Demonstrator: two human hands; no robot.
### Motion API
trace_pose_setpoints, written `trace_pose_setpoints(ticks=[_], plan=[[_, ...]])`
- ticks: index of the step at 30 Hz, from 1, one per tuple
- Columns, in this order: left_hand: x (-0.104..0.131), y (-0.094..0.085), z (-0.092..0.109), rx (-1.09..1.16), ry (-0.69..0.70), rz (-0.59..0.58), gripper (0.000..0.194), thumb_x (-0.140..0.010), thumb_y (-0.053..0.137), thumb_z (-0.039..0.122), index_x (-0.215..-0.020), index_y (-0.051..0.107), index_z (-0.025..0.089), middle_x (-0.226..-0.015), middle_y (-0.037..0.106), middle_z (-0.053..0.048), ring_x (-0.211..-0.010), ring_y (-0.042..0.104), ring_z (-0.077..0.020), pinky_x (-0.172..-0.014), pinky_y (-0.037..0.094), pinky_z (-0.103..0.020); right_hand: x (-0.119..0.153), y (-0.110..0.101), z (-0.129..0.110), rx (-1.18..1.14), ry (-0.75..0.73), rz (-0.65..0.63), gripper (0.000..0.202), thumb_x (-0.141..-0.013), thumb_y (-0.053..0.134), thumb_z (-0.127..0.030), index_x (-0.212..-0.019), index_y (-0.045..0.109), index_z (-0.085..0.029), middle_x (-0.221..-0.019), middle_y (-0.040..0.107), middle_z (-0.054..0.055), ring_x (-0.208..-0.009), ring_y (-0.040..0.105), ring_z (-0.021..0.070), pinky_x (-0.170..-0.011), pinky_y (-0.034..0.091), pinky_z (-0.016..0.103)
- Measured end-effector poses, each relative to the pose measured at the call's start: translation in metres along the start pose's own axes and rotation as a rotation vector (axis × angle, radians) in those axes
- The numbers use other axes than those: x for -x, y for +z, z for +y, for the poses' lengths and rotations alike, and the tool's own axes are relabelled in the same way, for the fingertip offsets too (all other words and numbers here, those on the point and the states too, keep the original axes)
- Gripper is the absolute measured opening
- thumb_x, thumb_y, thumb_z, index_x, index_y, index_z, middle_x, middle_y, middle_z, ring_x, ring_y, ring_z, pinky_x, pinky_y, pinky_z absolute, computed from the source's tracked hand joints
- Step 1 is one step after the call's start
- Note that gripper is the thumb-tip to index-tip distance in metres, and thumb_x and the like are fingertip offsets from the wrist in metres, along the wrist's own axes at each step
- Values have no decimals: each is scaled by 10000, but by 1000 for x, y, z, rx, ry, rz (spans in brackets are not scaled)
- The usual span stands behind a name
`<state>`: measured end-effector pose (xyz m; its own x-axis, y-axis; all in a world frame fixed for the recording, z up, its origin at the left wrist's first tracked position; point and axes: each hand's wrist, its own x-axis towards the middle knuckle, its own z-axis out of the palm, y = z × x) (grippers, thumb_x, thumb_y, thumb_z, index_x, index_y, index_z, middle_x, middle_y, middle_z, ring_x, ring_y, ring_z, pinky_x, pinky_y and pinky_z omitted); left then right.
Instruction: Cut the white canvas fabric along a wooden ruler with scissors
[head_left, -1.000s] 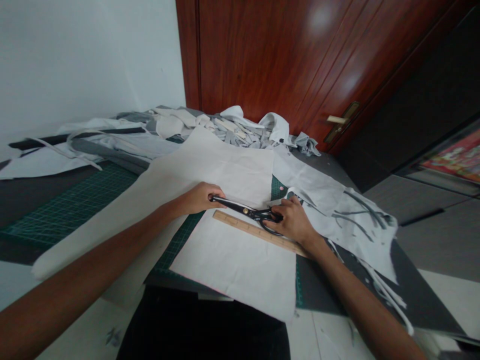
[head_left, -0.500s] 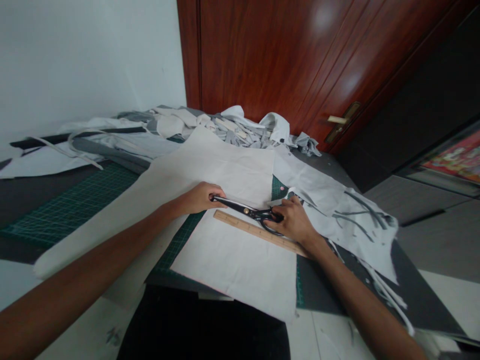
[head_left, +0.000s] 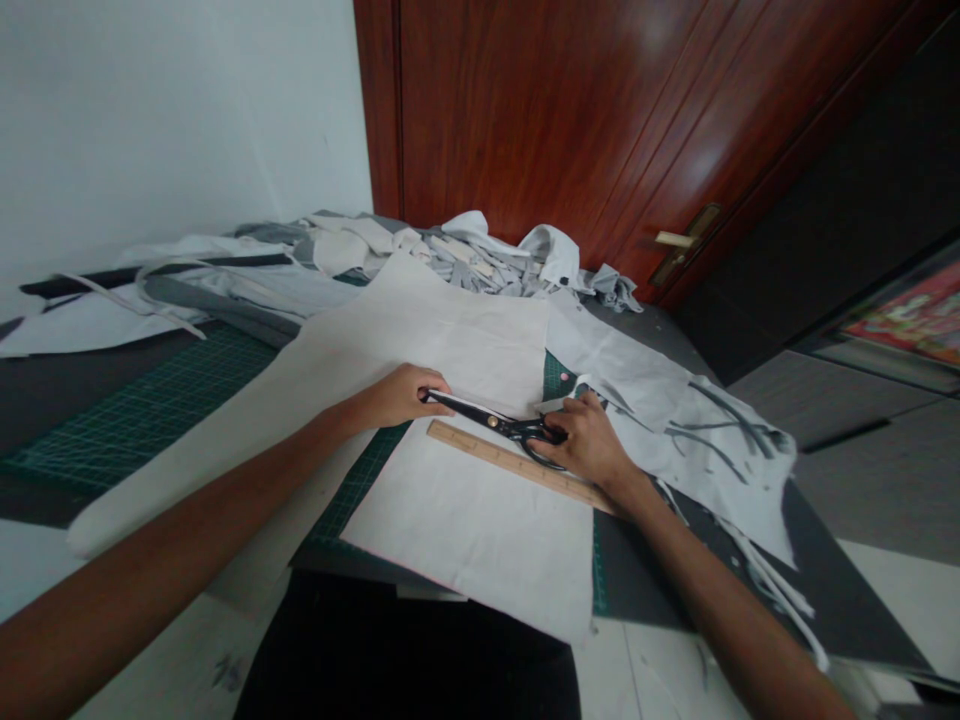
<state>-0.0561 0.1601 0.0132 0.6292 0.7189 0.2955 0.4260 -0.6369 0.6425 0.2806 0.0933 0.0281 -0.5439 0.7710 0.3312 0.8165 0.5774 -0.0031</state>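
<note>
the right hand point(head_left: 589, 440) has its fingers threaded through the handles of the black scissors point(head_left: 495, 422), closed around them. the blades lie nearly together along the far side of the wooden ruler point(head_left: 517, 465), tips pointing away from that hand. the left hand point(head_left: 397, 395) is curled at the scissor tips, beyond the ruler's left end, pinching the edge of the white fabric point(head_left: 465, 520) there. the fabric lies flat on the green cutting mat point(head_left: 142, 410), spreading from the ruler toward the person, with another sheet beyond it. judging by the blades reaching the fabric's left edge, the cut along the ruler looks close to finished; whether the pieces are fully parted cannot be told. a scrap pile point(head_left: 480, 255) sits well beyond the ruler.
</note>
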Motion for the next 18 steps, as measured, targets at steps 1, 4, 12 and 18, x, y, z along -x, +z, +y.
trace_pose_setpoints(ticks=[1, 4, 12, 18], plan=[[0, 0, 0, 2, -6, -4, 278, -827, 788, 440, -838, 759, 164, -726, 657, 8, -621, 524, -104, -582, 353, -218, 0, 0, 0, 2, 4, -1, 385, -885, 746, -491, -645, 670, -201, -671, 629, 45, -660, 499, 190, -781, 317, 366], [-1, 0, 0, 2, -2, -11, 278, -827, 790, 435, -833, 756, 159, -724, 649, 8, -622, 518, -103, -581, 349, -220, 0, 1, 0, 3, 13, 2, 373, -871, 763, -485, -644, 675, -202, -665, 625, 41, -662, 498, 191, -782, 316, 367], [0, 0, 1, -13, 12, -3, 287, -834, 782, 451, -832, 748, 166, -707, 633, 19, -604, 498, -97, -579, 340, -218, 1, 3, 1, 8, 2, 19, 381, -871, 756, -493, -635, 669, -207, -657, 621, 37, -663, 489, 189, -786, 312, 369], [1, -1, 3, -12, 18, 5, 297, -838, 777, 456, -830, 746, 160, -702, 628, 18, -608, 501, -101, -578, 338, -223, 1, 1, 0, 19, -3, 54, 370, -860, 773, -483, -636, 677, -204, -655, 611, 43, -677, 489, 197, -773, 315, 370]])
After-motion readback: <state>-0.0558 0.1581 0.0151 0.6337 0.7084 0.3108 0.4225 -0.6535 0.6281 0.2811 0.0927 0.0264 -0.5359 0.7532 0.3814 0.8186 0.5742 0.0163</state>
